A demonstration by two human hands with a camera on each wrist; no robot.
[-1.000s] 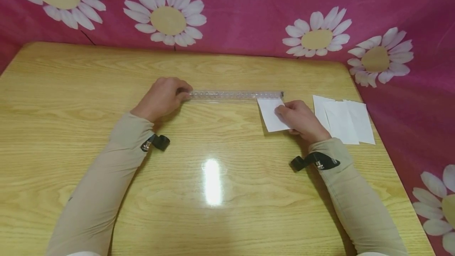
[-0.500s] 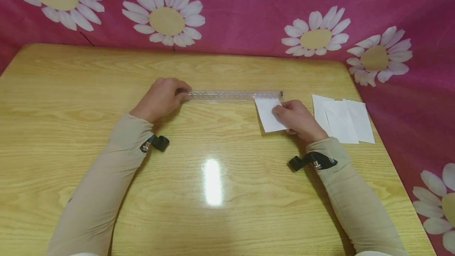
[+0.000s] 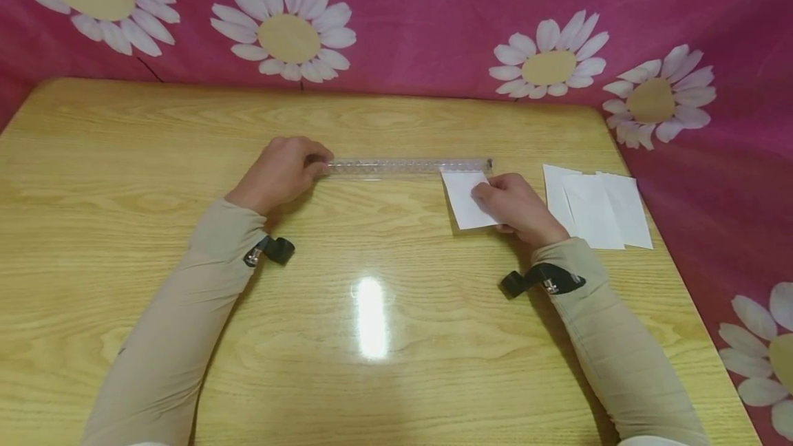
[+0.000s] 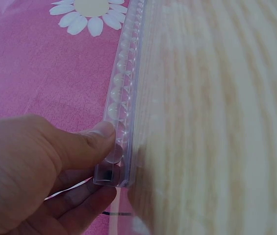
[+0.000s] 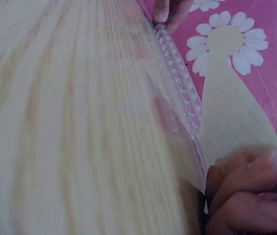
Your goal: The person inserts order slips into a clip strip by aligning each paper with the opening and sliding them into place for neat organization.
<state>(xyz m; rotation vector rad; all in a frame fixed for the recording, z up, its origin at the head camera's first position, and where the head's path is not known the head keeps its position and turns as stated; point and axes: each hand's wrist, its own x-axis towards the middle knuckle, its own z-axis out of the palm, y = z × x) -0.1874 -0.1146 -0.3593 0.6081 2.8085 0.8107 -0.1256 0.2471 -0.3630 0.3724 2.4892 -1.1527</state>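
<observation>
While left fingers [image 4: 89,208] pinch one clear tube [image 3: 403,166], right fingers [image 5: 251,177] grip one paper [image 3: 462,199] near three other sheets [image 3: 593,213].

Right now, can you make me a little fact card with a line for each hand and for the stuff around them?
Left hand: pinches one end of the clear tube
Right hand: holds a white paper, its far edge by the tube's other end
Other papers: white, overlapping, near the table's right edge
Table: wood-grained, shiny
Backdrop: pink, flowery
</observation>
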